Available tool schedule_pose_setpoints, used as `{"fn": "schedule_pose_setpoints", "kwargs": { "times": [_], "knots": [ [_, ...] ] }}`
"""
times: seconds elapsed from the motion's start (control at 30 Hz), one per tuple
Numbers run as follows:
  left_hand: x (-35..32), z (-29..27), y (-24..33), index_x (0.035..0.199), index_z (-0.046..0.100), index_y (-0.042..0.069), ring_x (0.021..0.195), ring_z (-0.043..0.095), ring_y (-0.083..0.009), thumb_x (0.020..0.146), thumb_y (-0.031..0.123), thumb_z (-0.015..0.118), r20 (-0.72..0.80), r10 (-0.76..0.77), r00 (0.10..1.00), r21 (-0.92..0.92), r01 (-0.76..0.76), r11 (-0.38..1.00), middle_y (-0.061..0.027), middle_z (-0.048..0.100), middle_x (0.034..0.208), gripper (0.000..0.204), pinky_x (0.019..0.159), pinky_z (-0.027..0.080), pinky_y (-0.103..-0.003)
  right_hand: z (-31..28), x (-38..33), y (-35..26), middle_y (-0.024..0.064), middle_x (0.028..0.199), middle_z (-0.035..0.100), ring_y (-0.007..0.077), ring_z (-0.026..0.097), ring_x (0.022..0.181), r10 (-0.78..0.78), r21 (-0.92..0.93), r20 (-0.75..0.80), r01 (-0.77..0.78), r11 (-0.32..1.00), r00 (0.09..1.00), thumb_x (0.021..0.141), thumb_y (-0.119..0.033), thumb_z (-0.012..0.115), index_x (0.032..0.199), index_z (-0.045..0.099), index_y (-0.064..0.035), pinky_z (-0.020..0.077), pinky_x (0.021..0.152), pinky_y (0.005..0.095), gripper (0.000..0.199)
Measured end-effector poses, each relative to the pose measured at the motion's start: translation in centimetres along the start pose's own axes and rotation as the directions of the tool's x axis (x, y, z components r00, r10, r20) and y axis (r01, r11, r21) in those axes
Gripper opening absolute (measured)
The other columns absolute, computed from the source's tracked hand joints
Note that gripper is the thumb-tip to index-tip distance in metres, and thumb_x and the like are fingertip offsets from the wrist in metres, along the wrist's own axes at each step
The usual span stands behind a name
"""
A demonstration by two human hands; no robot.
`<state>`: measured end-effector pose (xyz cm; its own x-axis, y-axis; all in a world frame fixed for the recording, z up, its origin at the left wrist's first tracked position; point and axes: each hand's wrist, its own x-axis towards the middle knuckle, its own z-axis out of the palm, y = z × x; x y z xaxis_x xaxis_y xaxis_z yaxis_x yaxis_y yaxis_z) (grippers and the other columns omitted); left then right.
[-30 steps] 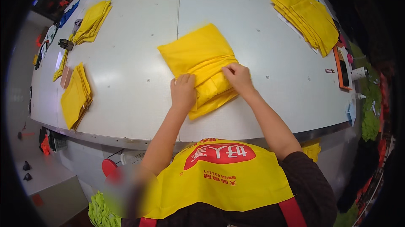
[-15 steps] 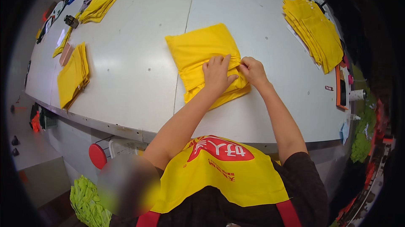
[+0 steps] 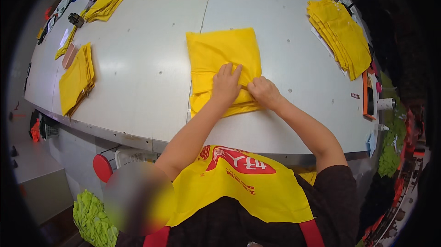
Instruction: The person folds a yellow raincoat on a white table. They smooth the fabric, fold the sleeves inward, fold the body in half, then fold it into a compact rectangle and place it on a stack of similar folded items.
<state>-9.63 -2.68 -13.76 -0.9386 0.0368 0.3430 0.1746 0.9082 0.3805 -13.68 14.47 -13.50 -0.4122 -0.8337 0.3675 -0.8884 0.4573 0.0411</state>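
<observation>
A folded yellow cloth (image 3: 223,51) lies on the white table (image 3: 151,63) in front of me. My left hand (image 3: 226,84) presses flat on its near part, fingers spread slightly. My right hand (image 3: 262,91) sits just to the right, fingers curled and pinching the cloth's near right edge. Both hands touch each other over the fold. I wear a yellow apron with a red mark (image 3: 239,187).
Stacks of folded yellow cloth lie at the left (image 3: 77,78), far left (image 3: 109,0) and far right (image 3: 340,35). Small tools (image 3: 76,19) sit by the left edge. An orange flat object (image 3: 367,95) and a white cup (image 3: 386,104) are at the right edge. Green cloth (image 3: 92,219) lies below.
My left hand has slid right across the cloth to meet my right hand. The view has shifted, so the cloth sits more central.
</observation>
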Motion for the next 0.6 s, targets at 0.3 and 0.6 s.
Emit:
{"fn": "schedule_pose_setpoints", "kwargs": {
  "times": [0.3, 0.6],
  "knots": [
    [-6.7, -6.4, -11.0, 0.100, 0.047, 0.003, 0.085, 0.055, -0.0327, 0.072, 0.001, 0.059, 0.274, -0.293, 0.916, 0.079, 0.283, 0.956, -0.0150, 0.051, 0.101, 0.030, 0.071, 0.048, -0.039, -2.7, 2.0, -4.3, 0.0129, 0.090, 0.053, 0.0281, 0.052, 0.084, 0.085, 0.138, 0.141, -0.104, 0.985, 0.986, 0.069, -0.017, 0.061, 0.089, 0.054, -0.0052, 0.0449, 0.078, 0.0383, 0.024],
    [-11.2, -7.9, -8.3, 0.128, 0.034, 0.001, 0.112, 0.050, -0.0222, 0.089, 0.013, 0.049, 0.558, -0.548, 0.623, -0.826, 0.482, -0.292, -0.0123, 0.047, 0.122, 0.044, 0.091, 0.045, -0.035, -0.4, 3.7, -10.8, 0.0154, 0.123, 0.047, 0.0338, 0.043, 0.115, 0.020, 0.101, 0.095, -0.030, 0.994, 0.995, 0.065, -0.033, 0.072, 0.120, 0.050, -0.0155, 0.0320, 0.093, 0.0479, 0.062]
  ]
}}
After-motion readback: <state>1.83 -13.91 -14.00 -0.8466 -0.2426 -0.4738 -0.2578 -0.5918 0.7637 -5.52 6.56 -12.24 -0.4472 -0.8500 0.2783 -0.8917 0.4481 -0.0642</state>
